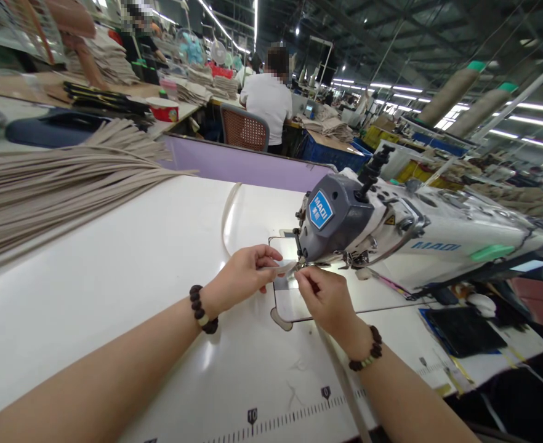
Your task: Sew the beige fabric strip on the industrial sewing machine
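A grey and white sewing machine [340, 203] stands at the right, its head above a metal plate [294, 306]. In front of the needle area, my left hand [244, 274] pinches a narrow pale fabric strip [285, 267]. More of the strip loops up behind that hand on the white tabletop. My right hand [327, 298] has its thumb and forefinger pressed together on the strip close to the presser foot, and a beige length trails below it toward the table's front edge. Fingers partly hide the strip's ends and the needle.
A thick bundle of beige strips [68, 178] lies at the left on the tabletop. A purple panel [234, 161] borders the table's back. A dark tablet-like slab [465, 331] rests at the right. Ahead, a person in white [266, 104] sits facing away.
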A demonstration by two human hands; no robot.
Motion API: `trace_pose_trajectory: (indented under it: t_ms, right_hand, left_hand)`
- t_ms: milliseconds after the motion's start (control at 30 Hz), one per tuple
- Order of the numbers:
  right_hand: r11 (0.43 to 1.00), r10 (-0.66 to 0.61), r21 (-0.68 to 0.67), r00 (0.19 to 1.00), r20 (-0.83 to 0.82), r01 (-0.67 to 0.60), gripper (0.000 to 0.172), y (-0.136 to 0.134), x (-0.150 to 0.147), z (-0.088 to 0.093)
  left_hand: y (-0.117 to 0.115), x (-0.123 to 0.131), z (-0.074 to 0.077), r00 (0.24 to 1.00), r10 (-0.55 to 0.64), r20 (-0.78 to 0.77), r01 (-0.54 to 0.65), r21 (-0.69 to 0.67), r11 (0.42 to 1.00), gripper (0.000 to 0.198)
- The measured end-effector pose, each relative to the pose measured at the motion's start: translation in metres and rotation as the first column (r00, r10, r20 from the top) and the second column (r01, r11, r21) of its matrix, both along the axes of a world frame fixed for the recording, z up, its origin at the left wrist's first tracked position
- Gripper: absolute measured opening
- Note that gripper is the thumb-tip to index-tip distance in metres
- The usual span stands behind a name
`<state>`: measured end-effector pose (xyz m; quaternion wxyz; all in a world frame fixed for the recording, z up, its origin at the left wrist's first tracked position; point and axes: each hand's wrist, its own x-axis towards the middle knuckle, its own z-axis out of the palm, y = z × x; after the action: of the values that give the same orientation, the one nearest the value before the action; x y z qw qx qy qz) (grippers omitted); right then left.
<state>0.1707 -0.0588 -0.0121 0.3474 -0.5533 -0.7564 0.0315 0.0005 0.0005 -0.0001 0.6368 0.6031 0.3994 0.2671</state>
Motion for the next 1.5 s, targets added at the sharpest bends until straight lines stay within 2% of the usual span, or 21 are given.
trace_pose_trajectory:
  t_ms: [200,333,500,633,733,800,833,933,1067,1167,1267,1333,1367,1433,1500]
  right_hand:
    - [0.985,0.007,0.165,0.966,0.259,-0.051,0.023,0.006,-0.006,-0.008]
    - [0.973,-0.005,0.220,0.946,0.324,-0.070,0.025,0.006,-0.009,-0.005]
    - [0.971,-0.013,0.226,0.930,0.368,-0.076,0.027,0.008,-0.011,-0.005]
    - [0.974,-0.027,0.223,0.960,0.279,-0.038,0.023,0.007,-0.015,-0.004]
    - [0.997,0.012,0.077,1.000,-0.025,-0.010,0.015,0.003,-0.017,0.001]
    - [0.999,0.002,-0.038,0.971,-0.240,-0.012,0.014,0.001,-0.016,0.004]
    - [0.998,-0.019,-0.063,0.959,-0.284,0.001,0.014,0.001,-0.014,0.005]
    - [0.999,-0.048,-0.009,0.988,-0.146,0.047,0.017,0.001,-0.008,0.003]
    - [0.998,-0.029,0.063,0.997,0.074,0.024,0.023,0.004,-0.005,-0.003]
    - [0.997,-0.033,0.072,0.994,0.100,0.026,0.023,0.004,-0.004,-0.005]
    - [0.998,-0.029,0.059,0.998,0.049,0.026,0.023,0.003,-0.005,-0.004]
    - [0.998,0.063,-0.016,0.998,-0.003,-0.063,0.022,0.000,-0.007,0.000]
    - [0.983,0.159,-0.087,0.987,-0.024,-0.160,0.021,-0.003,-0.009,0.003]
    - [0.888,0.390,-0.248,0.920,-0.044,-0.388,0.019,-0.012,-0.013,0.012]
    - [0.773,0.553,-0.382,0.833,0.014,-0.506,0.015,-0.024,-0.015,0.023]
  left_hand:
    - [0.000,0.000,0.003,1.000,0.000,-0.026,0.000,0.000,1.000,0.014]
    - [-0.001,0.000,0.001,1.000,0.000,-0.013,0.000,0.012,1.000,0.014]
    - [-0.002,0.001,-0.003,1.000,-0.012,0.003,0.012,0.031,0.999,0.015]
    - [-0.001,0.000,-0.002,1.000,-0.006,-0.013,0.006,0.030,1.000,0.018]
    - [0.000,0.000,0.001,0.999,0.015,-0.029,-0.014,0.026,1.000,0.019]
    - [0.001,0.000,0.002,0.999,0.025,-0.024,-0.025,0.015,1.000,0.019]
    - [0.001,0.000,0.003,0.999,0.026,-0.019,-0.026,0.008,1.000,0.018]
    - [0.001,0.000,0.003,1.000,0.019,-0.001,-0.019,-0.008,1.000,0.018]
    - [0.002,-0.001,0.000,1.000,0.007,0.013,-0.007,-0.015,1.000,0.017]
    - [0.002,0.000,-0.003,1.000,0.004,0.020,-0.004,-0.002,1.000,0.016]
    - [0.003,0.000,-0.004,1.000,0.005,0.027,-0.005,0.010,1.000,0.017]
    - [0.005,-0.001,-0.005,0.999,0.009,0.033,-0.009,0.017,1.000,0.018]
    - [0.006,-0.002,-0.005,0.999,0.016,0.030,-0.017,0.026,1.000,0.019]
    - [0.010,-0.004,-0.007,0.999,0.043,-0.019,-0.041,0.100,0.994,0.018]
    - [0.014,-0.009,-0.009,0.988,0.103,-0.119,-0.062,0.307,0.950,0.017]
